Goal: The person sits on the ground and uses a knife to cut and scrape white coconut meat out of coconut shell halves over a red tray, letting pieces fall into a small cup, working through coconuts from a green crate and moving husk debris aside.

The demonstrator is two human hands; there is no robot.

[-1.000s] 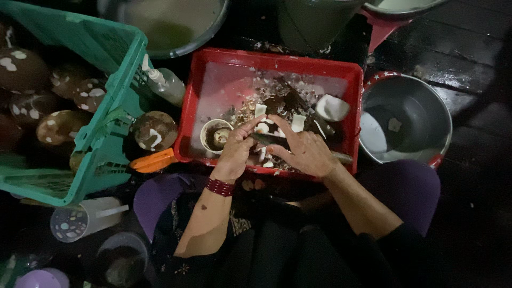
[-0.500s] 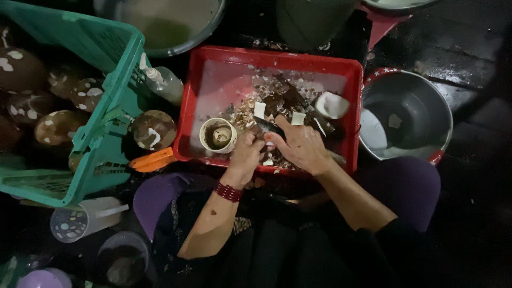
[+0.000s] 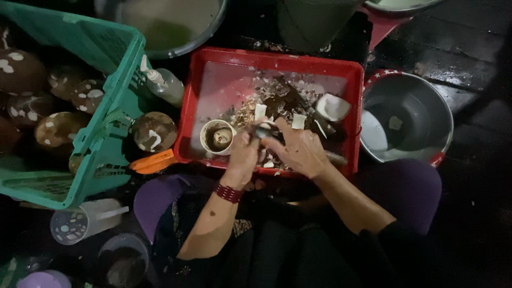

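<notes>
My left hand (image 3: 242,154), with a red bracelet at the wrist, and my right hand (image 3: 300,149) meet over the front half of a red plastic tray (image 3: 210,90). Both close on a small dark coconut piece (image 3: 261,130) held between them. Whether a blade is in either hand is hidden by the fingers. A halved coconut shell (image 3: 218,137) sits in the tray just left of my left hand. Brown husk scraps and white coconut bits (image 3: 277,101) are heaped beyond my fingers, with a white-fleshed coconut chunk (image 3: 332,106) to the right.
A green crate (image 3: 106,133) of brown coconuts stands at the left, with one loose coconut (image 3: 153,131), a spray bottle (image 3: 165,85) and an orange tool (image 3: 152,161) beside it. A metal bowl (image 3: 421,106) sits right of the tray. A plastic cup (image 3: 80,223) lies at lower left.
Both hands stay over the tray's front, working the piece between them; my left hand has slid slightly toward the tray's near edge.
</notes>
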